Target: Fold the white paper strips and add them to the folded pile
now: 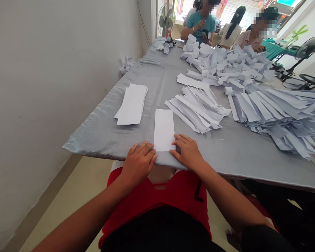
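White, flat and upright to the viewer, a paper (163, 122) lies on a grey cloth-covered table (99, 127), close to its near edge and between two bare hands. The left hand (141, 158) rests palm down at the paper's lower left edge, fingers slightly spread, their tips touching it. The right hand (187, 149) is at the lower right edge, fingers curved and a little apart, the thumb lower down; whether it pinches the edge, I cannot tell.

To the left of the paper lies a loose stack (132, 105) of white sheets, its layers askew. To the right, folded strips (198, 110) fan out over one another, with a flatter strip (191, 82) just behind them. Farther right, a bigger pile (278, 112) of folded paper covers that side, and behind it a tangled heap (225, 64) of bent pieces fills much of the far half. What these folds contain is too small to tell.

A pale wall (55, 70) runs along the left. Beyond the heap sit a person in a turquoise shirt (202, 26) and others, between a fan (166, 19) at the left and a black fan (309, 47) at the right.
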The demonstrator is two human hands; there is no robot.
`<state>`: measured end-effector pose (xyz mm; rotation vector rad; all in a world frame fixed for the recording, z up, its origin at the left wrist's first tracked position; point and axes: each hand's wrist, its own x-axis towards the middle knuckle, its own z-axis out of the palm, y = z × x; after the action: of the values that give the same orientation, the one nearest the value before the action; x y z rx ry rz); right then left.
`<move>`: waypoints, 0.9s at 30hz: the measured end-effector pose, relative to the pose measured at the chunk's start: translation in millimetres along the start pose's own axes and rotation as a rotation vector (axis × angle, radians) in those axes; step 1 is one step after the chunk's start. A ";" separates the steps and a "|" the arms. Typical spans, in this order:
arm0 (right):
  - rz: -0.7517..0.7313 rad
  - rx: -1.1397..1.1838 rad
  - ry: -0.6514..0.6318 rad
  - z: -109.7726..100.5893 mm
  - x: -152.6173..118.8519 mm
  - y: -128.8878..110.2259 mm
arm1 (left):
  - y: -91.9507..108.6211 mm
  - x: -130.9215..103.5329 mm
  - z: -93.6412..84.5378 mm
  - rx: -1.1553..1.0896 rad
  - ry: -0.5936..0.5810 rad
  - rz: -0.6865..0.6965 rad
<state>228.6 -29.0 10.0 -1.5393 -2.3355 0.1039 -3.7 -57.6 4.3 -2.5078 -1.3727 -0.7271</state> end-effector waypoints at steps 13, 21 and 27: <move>-0.218 0.133 0.079 -4.6 -21.2 -22.3 | 9.5 13.6 -5.7 -0.117 -0.065 0.337; -0.301 0.002 0.029 -14.9 -21.6 17.2 | -11.8 10.4 -20.2 -0.288 -0.112 0.402; -0.300 -0.040 0.097 -20.4 -24.8 33.4 | -33.3 10.5 -16.9 -0.197 -0.075 0.302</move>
<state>273.3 -40.2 15.0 -1.1652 -2.4712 -0.0891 -32.1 -38.0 22.0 -2.8347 -0.9486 -0.7413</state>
